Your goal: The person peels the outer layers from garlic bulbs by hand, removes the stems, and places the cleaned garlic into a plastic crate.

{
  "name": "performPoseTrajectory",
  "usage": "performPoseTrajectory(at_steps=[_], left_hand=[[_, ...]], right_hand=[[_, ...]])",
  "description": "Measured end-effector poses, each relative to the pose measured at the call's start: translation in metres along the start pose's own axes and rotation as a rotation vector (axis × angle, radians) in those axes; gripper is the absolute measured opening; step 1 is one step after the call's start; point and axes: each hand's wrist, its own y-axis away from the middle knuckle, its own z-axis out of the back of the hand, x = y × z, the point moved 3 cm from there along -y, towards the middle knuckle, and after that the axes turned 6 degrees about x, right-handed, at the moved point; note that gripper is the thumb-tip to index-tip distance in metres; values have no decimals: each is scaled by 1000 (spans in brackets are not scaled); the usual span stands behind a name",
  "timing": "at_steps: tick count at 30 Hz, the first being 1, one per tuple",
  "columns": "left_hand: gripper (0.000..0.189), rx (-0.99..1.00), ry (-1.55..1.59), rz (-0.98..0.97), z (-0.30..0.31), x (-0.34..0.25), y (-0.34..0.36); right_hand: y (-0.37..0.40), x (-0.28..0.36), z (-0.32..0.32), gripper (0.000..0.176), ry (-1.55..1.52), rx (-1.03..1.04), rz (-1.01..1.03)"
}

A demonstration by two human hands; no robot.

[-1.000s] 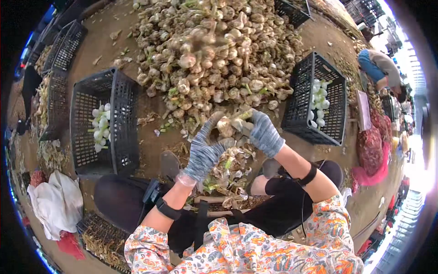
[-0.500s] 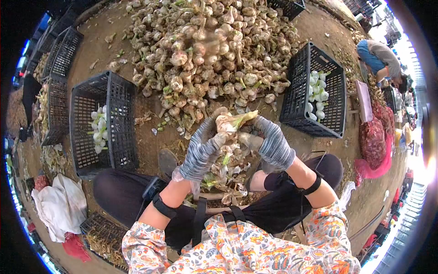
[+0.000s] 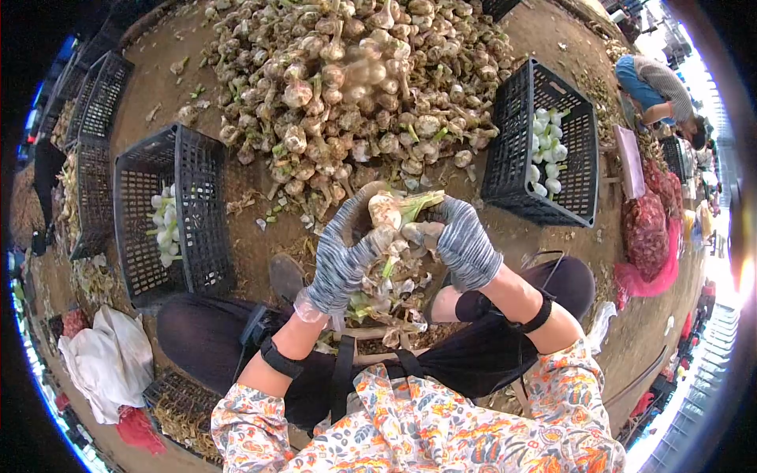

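From my seat I have the garlic bulb [image 3: 385,211] near the middle of the head view, its cut-looking stem [image 3: 418,203] pointing to about two o'clock. My left hand [image 3: 339,264], in a grey striped glove, has its grip closed on the bulb. My right hand [image 3: 469,248], gloved alike, is at the stem's end with a narrow grip; I can't tell whether it pinches the stem.

Taking the bulb as clock centre, the garlic pile [image 3: 347,118] spreads at twelve. The left crate [image 3: 206,229] sits at nine and the right crate [image 3: 536,208] at two, both holding white bulbs. Loose peelings [image 3: 382,298] lie at six, a red net sack [image 3: 646,240] at three, a white sack [image 3: 106,363] at eight. Beyond the right crate, another person [image 3: 662,87] bends forward.
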Motion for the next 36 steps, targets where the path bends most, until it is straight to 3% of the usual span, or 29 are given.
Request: performPoseTrajectory(at_steps=[2, 4, 6, 8, 10, 12, 13, 14, 15, 17, 18, 19, 20, 22, 23, 24, 25, 26, 27, 29, 30, 31, 32, 34, 35, 36], left_hand=[[58, 12, 139, 226, 3, 12, 3], [50, 3, 88, 212, 2, 21, 4], [46, -189, 304, 241, 3, 38, 3], [47, -274, 242, 294, 11, 44, 1], [50, -139, 382, 427, 13, 40, 0], [56, -150, 403, 502, 15, 49, -6], [57, -229, 345, 668, 17, 55, -6], [59, -307, 283, 833, 19, 58, -3], [59, -306, 283, 833, 19, 58, -2], [61, -192, 144, 535, 18, 51, -1], [62, -136, 76, 384, 13, 40, 1], [59, -265, 82, 172, -1, 30, 8], [59, -265, 83, 168, -8, 32, 11], [42, -310, -488, -200, -15, 27, 16], [36, -232, -139, -35, -14, 41, 12], [36, -235, -140, -34, -6, 44, 13], [36, -99, 19, 181, 3, 52, 13], [36, 41, 178, 395, 3, 52, 13], [48, 27, 68, 395, 1, 37, 11], [51, 65, 161, 317, 7, 39, 4], [54, 107, 255, 245, 9, 45, 1], [51, 26, 132, 49, 20, 75, -6], [51, 29, 134, 46, 16, 72, -6], [40, -244, -236, -65, 12, 45, -1], [43, -213, 24, 85, 6, 36, -1], [43, -212, 22, 86, 5, 30, -1]], right_hand=[[1, -4, -2, 28, 43, -23, -4], [-2, -12, -4, 26, 153, -31, 146], [-2, -23, -6, 25, 266, -21, 139], [0, -30, -8, 22, 500, -1, 131], [3, -29, -11, 21, 517, 0, 230], [6, -17, -18, 21, 642, 17, 588], [10, -16, -18, 26, 365, 96, 404], [9, -17, -18, 26, 364, 96, 404], [7, -22, -15, 28, 290, 93, 246], [1, -37, -10, 29, 86, 66, -28], [-2, -44, -9, 29, 90, 63, -26], [-4, -46, -6, 28, 231, -34, 151], [-4, -40, -6, 27, 370, -131, 328], [0, -37, -9, 29, 397, -153, 324], [4, -35, -12, 29, 157, -69, 189], [7, -36, -13, 29, -81, 15, 54], [-5, -51, -4, 30, -195, 281, 47], [1, -45, -5, 28, -972, 341, -149], [3, -51, -3, 28, -980, 327, -152], [3, -55, -2, 28, -984, 320, -150], [3, -50, 1, 28, -706, 252, 23], [4, -45, 4, 28, -425, 179, 188], [4, -44, 6, 28, -422, 176, 190], [1, -43, 11, 24, -143, 51, 115], [8, -23, 3, 23, 107, -18, 277], [6, -24, -2, 23, 105, -19, 277]])
